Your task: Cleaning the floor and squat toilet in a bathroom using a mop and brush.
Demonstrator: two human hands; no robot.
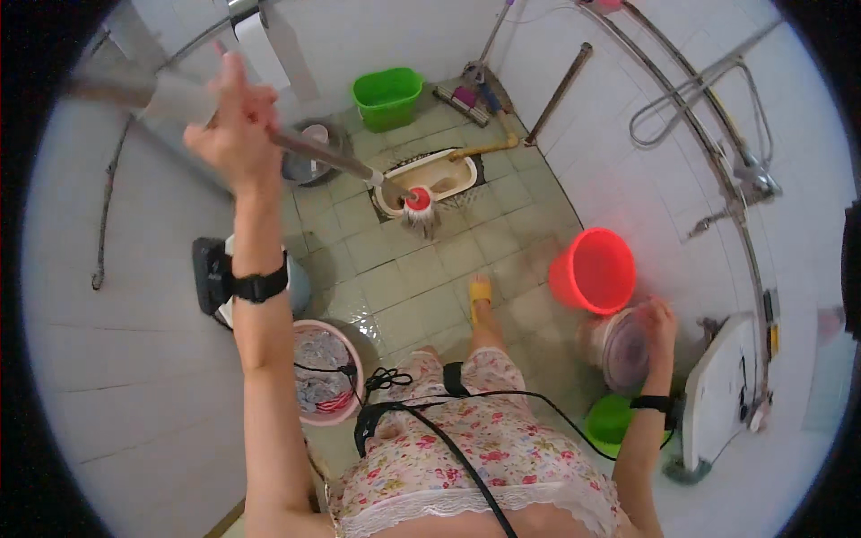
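My left hand (238, 130) is raised at the upper left and closed round the long pole of a mop (314, 150), one finger sticking up along it. The pole's upper end is smeared by motion. Its red hub and grey-white strands (419, 217) hang down at the near edge of the white squat toilet (462, 179). At the right, my right hand (661, 325) appears beside the rim of a pale lavender tub (626, 351). Its fingers are blurred, so I cannot make out whether they grip the rim or only overlap it.
A red bucket (592, 271) stands by the right wall, with a green basin (612, 421) nearer me. At left is a pink basin (356, 394) of wet cloth. A green tub (387, 99) sits at the back. Hoses and a white sink (717, 394) line the right wall. Black cables cross my lap.
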